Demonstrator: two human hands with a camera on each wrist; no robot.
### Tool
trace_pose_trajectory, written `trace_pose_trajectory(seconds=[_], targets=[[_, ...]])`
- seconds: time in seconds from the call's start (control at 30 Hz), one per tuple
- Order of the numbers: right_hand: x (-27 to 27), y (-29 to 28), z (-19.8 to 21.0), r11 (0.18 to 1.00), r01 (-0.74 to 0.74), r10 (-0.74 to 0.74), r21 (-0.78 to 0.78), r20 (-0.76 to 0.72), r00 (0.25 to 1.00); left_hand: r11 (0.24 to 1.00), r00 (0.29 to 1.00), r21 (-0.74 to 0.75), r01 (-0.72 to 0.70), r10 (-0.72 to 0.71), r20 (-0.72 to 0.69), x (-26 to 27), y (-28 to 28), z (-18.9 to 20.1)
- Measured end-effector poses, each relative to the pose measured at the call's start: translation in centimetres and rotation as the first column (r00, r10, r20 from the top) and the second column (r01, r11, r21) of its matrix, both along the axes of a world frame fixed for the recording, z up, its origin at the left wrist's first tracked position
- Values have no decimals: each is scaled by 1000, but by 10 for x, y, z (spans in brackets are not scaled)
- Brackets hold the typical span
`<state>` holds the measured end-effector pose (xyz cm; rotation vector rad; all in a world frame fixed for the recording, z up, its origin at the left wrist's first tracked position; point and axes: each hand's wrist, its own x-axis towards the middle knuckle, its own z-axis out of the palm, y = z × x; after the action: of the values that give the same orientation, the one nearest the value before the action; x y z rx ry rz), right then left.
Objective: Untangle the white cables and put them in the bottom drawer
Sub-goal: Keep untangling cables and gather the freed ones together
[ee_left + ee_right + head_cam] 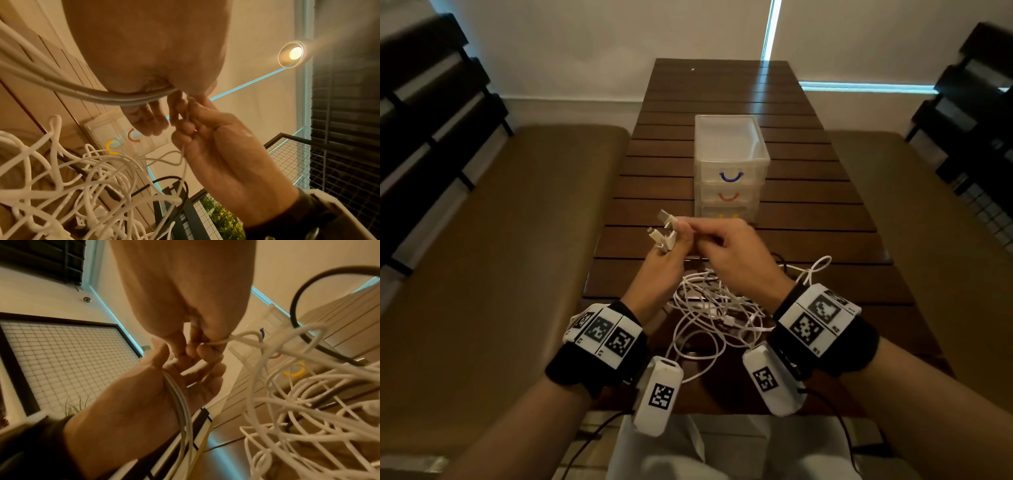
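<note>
Three stacked drawers (729, 192) closed, contents seemingly nil; both hands' fingers pinch white cables (714, 308).

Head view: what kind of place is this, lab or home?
Probably a home dining nook, not a lab: a dark slatted wooden table flanked by cushioned benches, with roller blinds behind. A small plastic drawer unit stands on the table.

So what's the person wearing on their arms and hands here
The left hand and right hand are bare, no gloves or sleeves. Each wrist has a black wrist strap wrapped with a white band of square black-and-white markers. Under each wrist hangs a white boxy camera unit with one such marker, and a thin black cable trails from it towards the body.
</note>
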<state>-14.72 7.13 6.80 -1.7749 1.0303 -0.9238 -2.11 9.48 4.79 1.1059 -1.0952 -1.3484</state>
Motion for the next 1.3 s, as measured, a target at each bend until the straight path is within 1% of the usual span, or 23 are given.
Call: trace_pose_trajectory(seconds=[0.07, 0.1, 0.2, 0.27, 0.37, 0.43, 0.5, 0.57, 0.63, 0.67, 0.73, 0.8, 0.83, 0.87, 0.9, 0.93, 0.97, 1.03, 1.07, 1.13, 1.17, 1.23, 1.3], targets=[[6, 2, -10, 999, -38, 38, -2, -35, 999, 1000, 999, 27, -10, 11, -39, 2, 1, 2], [8, 4, -13, 999, -31, 31, 8, -17, 999, 999, 998, 47, -9, 12, -60, 3, 1, 2], [10, 9, -19, 1000, 23, -23, 7, 62, 998, 998, 996, 61, 20, -15, -86, 6, 0, -2], [10, 12, -20, 997, 61, -59, -45, 30, 998, 996, 995, 78, -33, 41, -96, 7, 1, -2], [8, 15, -23, 987, 63, -85, -151, -144, 986, 986, 988, 95, -137, 142, -53, 7, -1, 0], [4, 14, -28, 973, 25, -88, -229, -269, 959, 983, 983, 46, -177, 179, -34, 9, -2, 7], [-5, 9, -32, 954, -27, -97, -297, -395, 914, 972, 968, -11, -233, 231, -94, 16, -5, 17], [-18, 2, -40, 958, -74, -69, -277, -472, 879, 964, 945, -43, -262, 248, -212, 27, -12, 24], [-33, -6, -47, 966, -123, -14, -226, -525, 851, 975, 934, -45, -219, 196, -298, 38, -18, 29], [-38, -10, -49, 965, -148, 1, -216, -561, 828, 980, 936, -46, -192, 169, -307, 42, -19, 29], [-43, -13, -49, 962, -178, 14, -207, -613, 790, 989, 957, -57, -140, 121, -264, 47, -19, 25], [-43, -13, -49, 961, -196, 28, -195, -635, 772, 995, 986, -58, -78, 68, -155, 44, -15, 21], [-42, -13, -50, 961, -202, 33, -188, -647, 761, 997, 998, -59, -48, 45, -40, 41, -12, 19], [-41, -12, -51, 961, -202, 29, -188, -661, 750, 998, 992, -65, -16, 24, 123, 36, -9, 17], [-39, -12, -53, 961, -196, 14, -197, -668, 744, 997, 952, -71, 16, 7, 307, 32, -6, 14], [-36, -11, -55, 959, -182, -9, -217, -667, 745, 996, 883, -69, 53, -15, 470, 28, -4, 9], [-33, -10, -56, 956, -167, -35, -240, -661, 749, 993, 812, -54, 102, -52, 581, 23, -1, 4], [-27, -9, -57, 955, -155, -52, -254, -655, 754, 980, 697, -1, 200, -142, 703, 17, 2, -7], [-25, -8, -57, 957, -154, -45, -245, -653, 756, 972, 614, 28, 234, -170, 771, 15, 1, -11], [-24, -7, -59, 965, -150, -23, -214, -640, 768, 964, 423, 90, 250, -192, 885, 12, -1, -14], [-24, -6, -60, 969, -143, -18, -201, -635, 773, 966, 370, 112, 234, -195, 908, 11, -2, -14], [-25, -3, -60, 973, -125, -23, -195, -619, 785, 973, 328, 93, 213, -161, 931, 10, -1, -13], [-26, -2, -59, 968, -121, -31, -219, -584, 811, 976, 321, 6, 219, -78, 944, 10, 0, -13]])
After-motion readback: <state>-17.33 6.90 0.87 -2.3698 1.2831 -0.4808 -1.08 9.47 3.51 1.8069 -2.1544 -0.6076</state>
